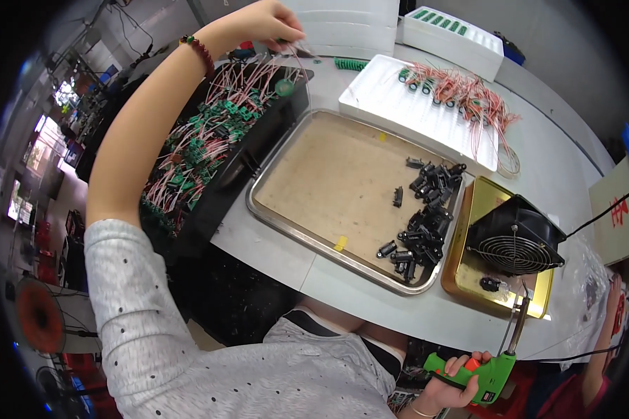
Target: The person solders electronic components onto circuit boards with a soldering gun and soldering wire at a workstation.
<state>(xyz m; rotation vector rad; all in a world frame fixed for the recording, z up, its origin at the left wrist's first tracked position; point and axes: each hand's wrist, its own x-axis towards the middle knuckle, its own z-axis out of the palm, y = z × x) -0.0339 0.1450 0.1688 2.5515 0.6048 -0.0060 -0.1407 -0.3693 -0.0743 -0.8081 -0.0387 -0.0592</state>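
Observation:
My left hand (276, 26) is raised at the far left, its fingers pinched on thin red and white wires. From these wires hangs a small round green circuit board (284, 87), over the edge of a black bin (220, 195). The bin is heaped with green circuit boards (189, 150) trailing wires. At the lower right, my right hand (454, 387) is wrapped round the grip of a green soldering gun (495, 377). The gun's metal tip points up beside a gold tray (461, 234).
A metal-rimmed tray (307, 241) holds several small black plastic parts (426, 223) on its right side. Behind it lies a white foam tray (370, 91) with wired boards. A black fan (516, 237) stands in the gold tray. Another person's arm (601, 335) is at the right edge.

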